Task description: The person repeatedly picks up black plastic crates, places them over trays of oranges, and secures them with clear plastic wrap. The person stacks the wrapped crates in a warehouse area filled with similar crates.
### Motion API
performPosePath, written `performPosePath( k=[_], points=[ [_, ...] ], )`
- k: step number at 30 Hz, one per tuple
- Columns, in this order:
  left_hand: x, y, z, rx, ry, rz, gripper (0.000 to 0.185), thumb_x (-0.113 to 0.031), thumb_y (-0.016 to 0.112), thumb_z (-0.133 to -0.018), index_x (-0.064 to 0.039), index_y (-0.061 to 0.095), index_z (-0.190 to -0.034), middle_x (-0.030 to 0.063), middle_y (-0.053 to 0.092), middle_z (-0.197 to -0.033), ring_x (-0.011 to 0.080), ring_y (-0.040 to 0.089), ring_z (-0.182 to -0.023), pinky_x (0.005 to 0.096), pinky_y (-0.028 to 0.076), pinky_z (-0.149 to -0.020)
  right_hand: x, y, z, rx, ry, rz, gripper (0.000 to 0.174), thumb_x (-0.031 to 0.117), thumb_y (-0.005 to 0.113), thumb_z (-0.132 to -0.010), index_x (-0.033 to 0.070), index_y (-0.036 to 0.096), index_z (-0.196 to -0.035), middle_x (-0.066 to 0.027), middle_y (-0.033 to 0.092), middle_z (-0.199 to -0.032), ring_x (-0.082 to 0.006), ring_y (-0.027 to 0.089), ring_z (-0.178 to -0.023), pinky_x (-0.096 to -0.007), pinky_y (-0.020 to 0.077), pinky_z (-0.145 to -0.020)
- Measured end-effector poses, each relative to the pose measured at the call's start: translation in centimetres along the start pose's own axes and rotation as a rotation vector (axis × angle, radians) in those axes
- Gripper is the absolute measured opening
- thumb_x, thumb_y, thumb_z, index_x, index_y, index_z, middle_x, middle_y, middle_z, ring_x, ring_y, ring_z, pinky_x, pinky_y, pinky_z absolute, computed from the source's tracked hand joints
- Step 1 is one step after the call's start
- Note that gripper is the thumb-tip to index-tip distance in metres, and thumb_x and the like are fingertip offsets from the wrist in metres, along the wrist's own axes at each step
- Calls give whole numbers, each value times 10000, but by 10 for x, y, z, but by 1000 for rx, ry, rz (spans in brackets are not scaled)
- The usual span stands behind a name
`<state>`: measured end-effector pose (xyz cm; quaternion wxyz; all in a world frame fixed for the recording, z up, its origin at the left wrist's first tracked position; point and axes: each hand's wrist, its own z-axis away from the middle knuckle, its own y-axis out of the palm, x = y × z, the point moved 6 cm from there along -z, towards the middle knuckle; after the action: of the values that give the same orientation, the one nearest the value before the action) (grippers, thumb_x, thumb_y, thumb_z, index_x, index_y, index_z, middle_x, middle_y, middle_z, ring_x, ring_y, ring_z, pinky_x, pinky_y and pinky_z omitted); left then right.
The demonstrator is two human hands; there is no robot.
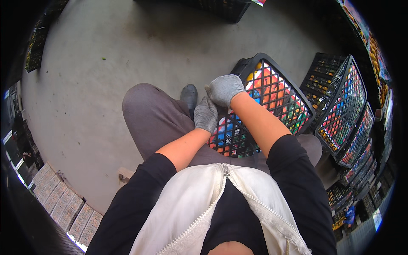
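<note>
Both my hands wear grey knit gloves and meet at the left edge of a black plastic crate (282,81) with a lattice lid. Bright printed sheets and some orange-yellow fruit show through the lattice. My left hand (206,115) lies lower, its fingertips against the other glove. Curled at the crate's edge just above it is my right hand (225,91). Whether either hand pinches something small between the fingers cannot be told; the gloves hide it.
Similar crates (344,105) stand in a row at the right, several holding orange fruit. Another black crate (220,9) is at the top. Stacked cartons (63,204) stand at the lower left. A wooden piece (125,174) lies beside my left elbow. A blue-clad person (349,216) is far off at the lower right.
</note>
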<state>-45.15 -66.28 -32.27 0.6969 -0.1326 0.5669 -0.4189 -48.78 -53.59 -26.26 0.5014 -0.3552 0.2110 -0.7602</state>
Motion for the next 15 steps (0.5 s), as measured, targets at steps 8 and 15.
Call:
performPosePath(
  k=[8,15],
  points=[
    [-34,-32,12,149,30,8,266,-244,497,-950,-1,587,-1012,230,643,-807,410,629,-729,449,497,-694,-2,-6,7,-75,-16,1,357,324,480,-898,81,737,-945,-154,704,-966,-321,676,-929,-437,520,-818],
    [-8,-60,37,432,-193,114,424,-273,771,-736,9,643,-1026,125,685,-843,225,665,-796,333,509,-768,52,28,34,-3,-225,-14,408,388,434,-941,111,732,-969,-122,706,-986,-293,678,-931,-448,509,-805]
  ],
)
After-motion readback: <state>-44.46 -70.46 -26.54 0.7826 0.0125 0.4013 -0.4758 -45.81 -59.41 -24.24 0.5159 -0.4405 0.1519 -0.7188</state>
